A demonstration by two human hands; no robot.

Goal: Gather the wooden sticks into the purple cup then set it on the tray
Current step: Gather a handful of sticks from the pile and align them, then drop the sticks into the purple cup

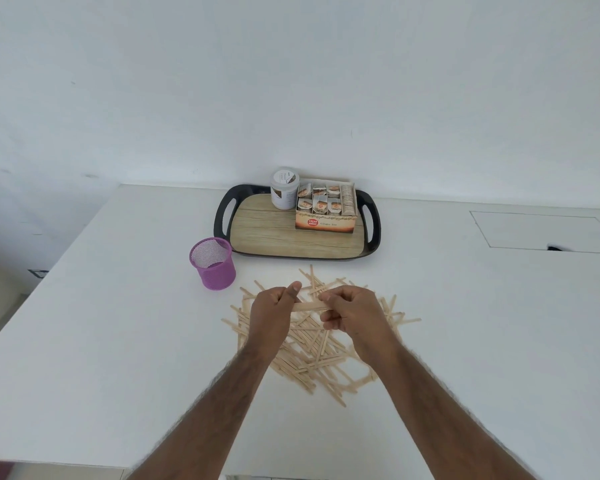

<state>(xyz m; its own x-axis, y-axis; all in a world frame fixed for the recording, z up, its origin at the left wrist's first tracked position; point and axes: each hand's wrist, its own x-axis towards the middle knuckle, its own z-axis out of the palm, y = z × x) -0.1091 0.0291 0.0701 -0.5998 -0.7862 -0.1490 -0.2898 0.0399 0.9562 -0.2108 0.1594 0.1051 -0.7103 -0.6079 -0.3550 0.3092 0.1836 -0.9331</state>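
1. A white table (pixel 118 341) fills the lower part of the view and meets a plain white wall (pixel 291 81) at its far edge. A thin rectangular outline (pixel 541 230) is cut into the tabletop at the far right.
2. Toward the back of the table sits a black-rimmed tray (pixel 222 216) with a wood-grain floor and a handle slot at each end. On it stand a white-lidded jar (pixel 284 188) and, just beside it on the right, an open box of ginger tea bags (pixel 326 223).
3. The purple mesh cup (pixel 213 268) stands upright on the table, just beside the tray's near left corner. Its mouth is open to the camera.
4. The wooden sticks (pixel 312 355) lie in a loose, criss-crossed pile on the table in front of the tray, to the right of the cup.
5. Both forearms reach in from the bottom edge, and the hands meet above the pile.
6. The left hand (pixel 269 313) has its fingers curled round one end of a small bundle of sticks (pixel 309 307), with the thumb raised on top.
7. The right hand (pixel 354 313) pinches the other end between thumb and curled fingers. The bundle lies level between the two hands.
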